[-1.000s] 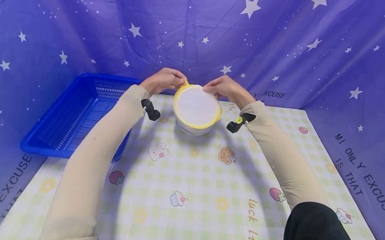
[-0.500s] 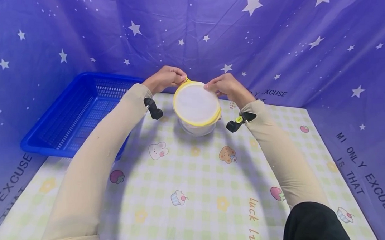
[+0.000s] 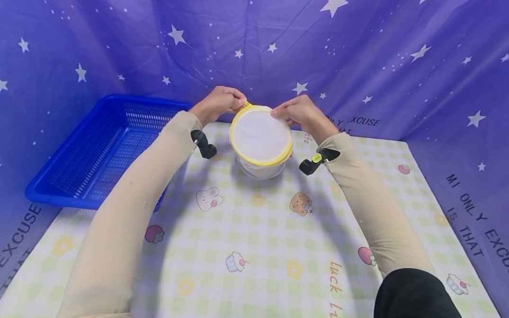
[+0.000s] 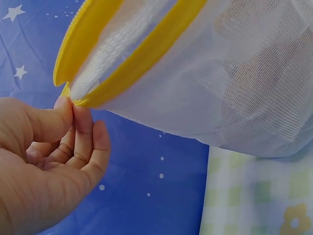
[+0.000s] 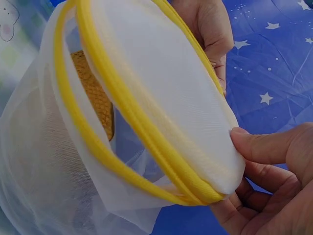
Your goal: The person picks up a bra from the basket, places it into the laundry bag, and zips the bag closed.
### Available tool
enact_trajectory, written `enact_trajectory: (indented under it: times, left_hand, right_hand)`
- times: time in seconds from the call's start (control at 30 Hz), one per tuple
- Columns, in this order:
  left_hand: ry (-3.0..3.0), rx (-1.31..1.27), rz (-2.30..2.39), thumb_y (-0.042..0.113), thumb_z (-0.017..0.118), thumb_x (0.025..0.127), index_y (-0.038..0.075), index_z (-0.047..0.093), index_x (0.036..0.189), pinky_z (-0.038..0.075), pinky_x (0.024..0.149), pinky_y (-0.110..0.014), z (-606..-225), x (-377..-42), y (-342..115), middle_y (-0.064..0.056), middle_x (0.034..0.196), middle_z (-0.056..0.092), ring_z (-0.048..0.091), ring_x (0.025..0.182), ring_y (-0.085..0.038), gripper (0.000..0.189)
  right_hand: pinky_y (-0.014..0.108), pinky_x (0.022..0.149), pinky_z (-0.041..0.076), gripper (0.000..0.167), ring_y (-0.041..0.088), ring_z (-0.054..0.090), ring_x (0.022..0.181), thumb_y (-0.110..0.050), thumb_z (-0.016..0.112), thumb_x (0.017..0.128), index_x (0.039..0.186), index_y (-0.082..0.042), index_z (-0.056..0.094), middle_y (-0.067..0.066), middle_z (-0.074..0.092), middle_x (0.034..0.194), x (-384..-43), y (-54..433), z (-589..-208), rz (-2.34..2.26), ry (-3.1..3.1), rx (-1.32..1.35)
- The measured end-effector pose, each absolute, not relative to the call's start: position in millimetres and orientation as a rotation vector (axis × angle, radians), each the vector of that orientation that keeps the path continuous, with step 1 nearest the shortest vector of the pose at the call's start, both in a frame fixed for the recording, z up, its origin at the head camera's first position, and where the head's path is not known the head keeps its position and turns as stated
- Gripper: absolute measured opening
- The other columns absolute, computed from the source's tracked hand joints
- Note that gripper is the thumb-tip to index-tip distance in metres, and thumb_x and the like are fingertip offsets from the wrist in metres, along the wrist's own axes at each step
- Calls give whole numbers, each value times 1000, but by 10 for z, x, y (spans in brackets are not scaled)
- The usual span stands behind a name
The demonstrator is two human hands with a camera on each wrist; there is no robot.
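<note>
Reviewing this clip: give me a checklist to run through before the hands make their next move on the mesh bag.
1. Left hand has a grip: ok, it pinches the yellow trim at one end of the opening.
2. Right hand has a grip: ok, thumb and fingers pinch the edge of the white lid panel.
3. Mesh bag closed: not ok, a gap shows between the yellow bands.
4. Brown item inside identified: cannot tell, only part shows.
5. Bag's base resting on the table: cannot tell.
6. Blue basket apart from the bag: ok.
</note>
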State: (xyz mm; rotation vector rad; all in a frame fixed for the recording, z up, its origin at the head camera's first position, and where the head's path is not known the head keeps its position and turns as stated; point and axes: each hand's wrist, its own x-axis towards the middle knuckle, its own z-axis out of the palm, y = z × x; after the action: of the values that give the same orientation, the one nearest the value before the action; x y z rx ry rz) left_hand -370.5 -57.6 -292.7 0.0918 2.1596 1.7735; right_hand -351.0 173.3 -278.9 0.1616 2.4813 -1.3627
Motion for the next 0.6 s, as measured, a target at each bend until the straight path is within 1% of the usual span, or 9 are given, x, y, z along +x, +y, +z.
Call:
enact_trajectory:
  times: [0.07,0.13,0.27,0.33,0.5,0.6]
  left_hand:
    - [2160,78,1782,3,56,102,5,63,101,52,106,-32,-2915,-3701,-574,-1,99,63,61,100,-14,7]
    - [2166,68,1778,4,56,102,5,63,101,52,106,-32,-2911,-3701,-584,-2,100,62,61,100,-14,7]
    - [2171,60,1781,3,56,102,5,63,102,53,104,-30,-2932,-3698,-610,-2,102,62,61,100,-14,7]
    - [2157,54,1800,1,55,102,4,63,101,53,105,-31,-2953,-3698,-619,-3,101,62,61,98,-14,8]
    - [2130,49,1850,-5,53,100,4,62,99,53,104,-31,-2971,-3701,-633,-4,100,61,60,95,-13,12]
    - [2124,59,1880,-5,53,99,3,61,98,53,106,-32,-2976,-3701,-643,-4,101,60,60,93,-12,11]
  right_hand:
    - [33,95,55,31,15,64,95,-22,77,93,120,-8,74,1,71,112,-3504,1731,-2770,-1366,2486,166]
    - [34,97,55,31,16,65,96,-21,77,93,120,-7,74,3,71,115,-3501,1733,-2761,-1369,2489,168]
    - [36,103,54,34,18,65,102,-22,76,94,124,-6,72,8,67,130,-3485,1745,-2774,-1348,2503,181]
    - [36,105,53,35,19,66,105,-23,76,94,125,-6,71,9,66,134,-3481,1756,-2790,-1350,2503,192]
    - [36,105,54,35,20,66,106,-20,77,93,124,-5,72,11,66,134,-3484,1766,-2795,-1403,2491,228]
    - [35,105,53,34,19,65,107,-19,77,92,123,-5,72,10,66,134,-3486,1768,-2788,-1437,2484,259]
